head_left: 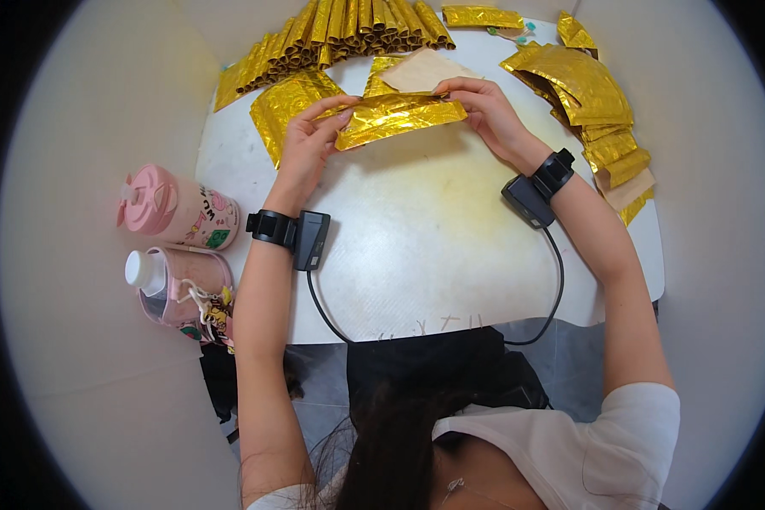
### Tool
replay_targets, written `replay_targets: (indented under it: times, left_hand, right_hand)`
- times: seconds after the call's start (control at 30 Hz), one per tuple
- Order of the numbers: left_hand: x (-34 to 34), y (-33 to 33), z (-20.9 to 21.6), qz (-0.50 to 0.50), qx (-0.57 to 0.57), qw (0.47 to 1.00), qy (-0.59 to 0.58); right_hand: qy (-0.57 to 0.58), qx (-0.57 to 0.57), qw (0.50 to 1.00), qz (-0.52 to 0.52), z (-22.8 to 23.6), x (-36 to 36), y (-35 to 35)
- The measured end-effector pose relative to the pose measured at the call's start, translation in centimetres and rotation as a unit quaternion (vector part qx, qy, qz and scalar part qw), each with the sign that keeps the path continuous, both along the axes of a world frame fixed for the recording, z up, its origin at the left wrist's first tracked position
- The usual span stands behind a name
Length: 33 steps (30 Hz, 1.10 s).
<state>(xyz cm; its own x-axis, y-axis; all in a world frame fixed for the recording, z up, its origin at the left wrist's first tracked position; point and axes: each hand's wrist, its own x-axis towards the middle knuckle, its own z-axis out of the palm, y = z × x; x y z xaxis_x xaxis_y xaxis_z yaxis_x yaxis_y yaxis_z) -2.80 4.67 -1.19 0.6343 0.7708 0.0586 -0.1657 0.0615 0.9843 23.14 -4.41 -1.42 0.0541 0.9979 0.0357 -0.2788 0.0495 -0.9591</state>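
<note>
Between my two hands a sheet of gold foil paper (pixel 404 119) is stretched above the white table, partly folded along its long side. My left hand (pixel 313 136) pinches its left end with thumb and fingers. At the opposite end, my right hand (pixel 489 110) grips the upper right corner. Beneath and behind my left hand lie flat gold foil sheets (pixel 293 98). A tan paper sheet (pixel 429 70) lies just beyond the held foil, over another piece of gold foil (pixel 381 76).
Many rolled gold foil tubes (pixel 348 30) are piled at the far left. Gold foil sheets (pixel 582 85) overlap along the right edge. A pink tumbler (pixel 183 208) and a pink cup holder with a white-capped bottle (pixel 200 276) stand at left. Cabled black wrist devices (pixel 312 242) sit on both wrists.
</note>
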Motion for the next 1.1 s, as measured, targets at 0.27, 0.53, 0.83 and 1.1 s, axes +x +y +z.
replay_targets:
  times: [0.27,0.53,0.83,1.1]
  left_hand:
    - [-0.6,1.0,-0.8,-0.009,0.013,1.000,-0.015]
    - [-0.9,1.1,-0.6,-0.060,-0.037,0.998,0.001]
    - [0.1,-0.2,0.9,-0.062,-0.054,0.997,-0.014]
    - [0.6,-1.3,1.4,-0.080,0.032,0.996,0.038]
  right_hand:
    - [-0.001,0.012,1.000,0.012,-0.2,0.1,0.1]
    - [-0.009,0.028,0.999,0.034,-0.6,0.2,0.3]
    - [-0.158,0.106,0.982,-0.011,-1.6,0.6,1.0]
    - [-0.142,0.106,0.983,-0.052,-1.4,0.4,0.9]
